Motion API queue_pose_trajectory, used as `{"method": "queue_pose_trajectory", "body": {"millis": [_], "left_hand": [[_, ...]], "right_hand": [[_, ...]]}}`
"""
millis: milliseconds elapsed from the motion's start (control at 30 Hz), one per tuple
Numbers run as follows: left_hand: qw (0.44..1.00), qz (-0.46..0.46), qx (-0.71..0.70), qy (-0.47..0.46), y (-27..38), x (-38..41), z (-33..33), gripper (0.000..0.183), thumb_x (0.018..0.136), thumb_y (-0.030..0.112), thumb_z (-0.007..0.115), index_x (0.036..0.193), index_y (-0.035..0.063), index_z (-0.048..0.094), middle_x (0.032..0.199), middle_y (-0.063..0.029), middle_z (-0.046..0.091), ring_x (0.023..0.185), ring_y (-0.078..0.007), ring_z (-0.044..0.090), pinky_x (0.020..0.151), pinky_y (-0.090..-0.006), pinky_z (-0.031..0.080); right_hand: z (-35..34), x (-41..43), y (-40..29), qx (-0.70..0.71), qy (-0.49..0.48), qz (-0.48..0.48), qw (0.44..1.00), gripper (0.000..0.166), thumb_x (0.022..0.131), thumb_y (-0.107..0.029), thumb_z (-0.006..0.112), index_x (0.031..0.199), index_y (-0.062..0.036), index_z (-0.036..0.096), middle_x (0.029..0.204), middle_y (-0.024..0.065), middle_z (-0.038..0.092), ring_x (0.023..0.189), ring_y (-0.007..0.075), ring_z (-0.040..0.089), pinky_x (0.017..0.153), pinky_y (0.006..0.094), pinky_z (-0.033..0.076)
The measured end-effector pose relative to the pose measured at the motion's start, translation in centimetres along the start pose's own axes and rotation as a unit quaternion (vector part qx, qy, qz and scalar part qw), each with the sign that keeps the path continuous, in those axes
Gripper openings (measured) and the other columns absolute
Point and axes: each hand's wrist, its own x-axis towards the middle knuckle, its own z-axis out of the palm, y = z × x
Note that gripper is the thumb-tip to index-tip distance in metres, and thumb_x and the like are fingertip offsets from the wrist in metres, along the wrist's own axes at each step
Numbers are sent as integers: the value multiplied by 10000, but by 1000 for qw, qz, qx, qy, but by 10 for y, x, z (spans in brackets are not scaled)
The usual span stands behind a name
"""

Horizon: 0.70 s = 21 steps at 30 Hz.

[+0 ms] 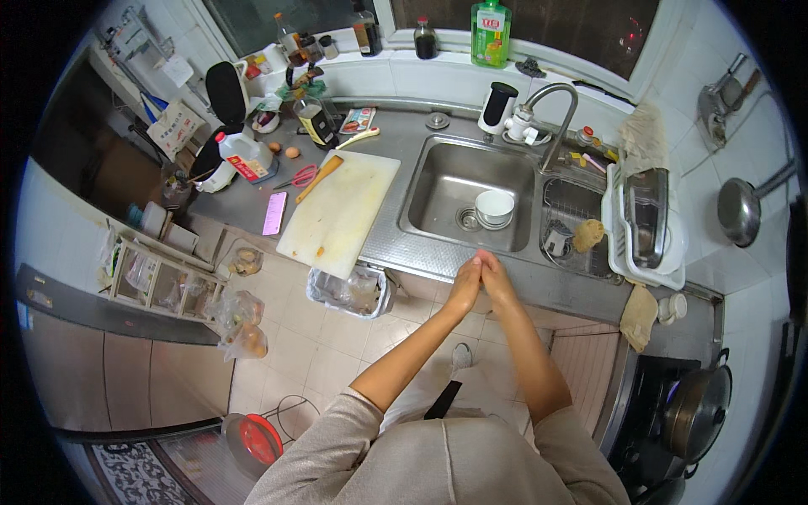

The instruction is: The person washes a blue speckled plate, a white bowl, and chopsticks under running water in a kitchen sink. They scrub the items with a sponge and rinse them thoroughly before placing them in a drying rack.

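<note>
My left hand (466,284) and my right hand (497,279) press together, palm to palm, over the front edge of the stainless steel sink (435,189). Their inner sides are hidden, so I cannot tell whether anything lies between them. Beyond the fingertips, a white bowl (494,207) rests in the sink basin beside the drain (467,218). The curved faucet (571,110) stands at the back right of the basin. Left of the sink, a wooden spatula (320,178) lies on a white cutting board (353,214).
A pot (697,413) sits over a blue flame on the gas stove (637,410). The cutting board overhangs the counter above a lined trash bin (312,291). Red-handled scissors (304,176), a phone (274,213) and eggs (292,153) lie at left. A dish rack (618,233) stands at right.
</note>
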Motion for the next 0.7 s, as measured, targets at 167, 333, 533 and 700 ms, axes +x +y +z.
{"method": "queue_pose_trajectory", "body": {"millis": [167, 333, 533, 700], "left_hand": [[997, -52, 47, 38, -4, 57, -13, 590, 887, 397, 403, 1289, -27, 319, 1245, -170, 424, 1137, -235, 412, 950, -297, 313], [992, -127, 15, 0, -27, 121, -40, 610, 837, 315, 539, 1296, -12, 306, 1256, -200, 391, 1130, -246, 422, 934, -311, 339], [979, -185, 29, -81, -26, 176, -44, 609, 854, 270, 530, 1329, 17, 245, 1323, -147, 343, 1174, -220, 392, 961, -299, 308], [969, -235, -4, -81, -29, 201, -41, 596, 830, 278, 562, 1302, 24, 301, 1258, -124, 411, 1109, -197, 430, 907, -292, 348]], "right_hand": [[-43, 110, 28, 23, 38, 108, 993, 404, 868, -276, 494, 1201, -58, 422, 1076, 61, 538, 939, 167, 534, 774, 309, 446], [-68, 187, 52, 37, 35, 188, 981, 562, 833, -374, 527, 1247, -50, 326, 1051, 140, 539, 928, 250, 546, 780, 363, 466], [-80, 265, 91, -21, 215, 241, 946, 524, 831, -361, 536, 1183, -21, 348, 928, 166, 579, 726, 265, 600, 621, 385, 505], [-92, 298, 125, 87, 181, 305, 931, 376, 862, -242, 457, 1133, 1, 364, 815, 169, 587, 601, 262, 603, 493, 361, 506]]}}
